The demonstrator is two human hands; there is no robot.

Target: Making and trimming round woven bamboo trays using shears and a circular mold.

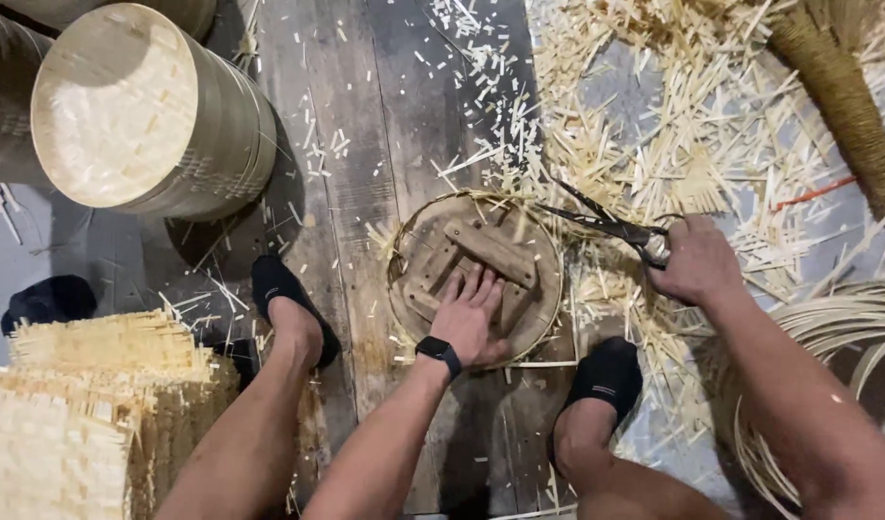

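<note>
The left hand [471, 323] lies flat and open on a round wooden form [476, 274] that sits on the floor [365, 116] between the person's two feet. The fingers are spread over the wooden bars on top, pressing down — most likely to keep the round piece from sliding or turning. A thin bamboo rim [433, 207] runs around its edge, and pale strip ends stick out from under it.

The right hand [697, 260] is closed around the handles of a pair of dark scissors [606, 223]. The blades point left, toward the upper right edge of the round piece, right where the strip ends poke out. Held low and flat like that, the blades can reach the ends close to the rim.

Cut bamboo bits [654, 125] lie thick on the floor to the right and above — they seem to be what falls when ends are snipped off. A black watch [438, 351] is on the left wrist, and both feet wear black socks.

At the upper left a finished round basket [144, 111] lies on its side, near other stacked ones. At the lower left is a pile of woven bamboo mats [86, 385]. Coiled bamboo strips [837, 327] lie at the right, near the right arm.
</note>
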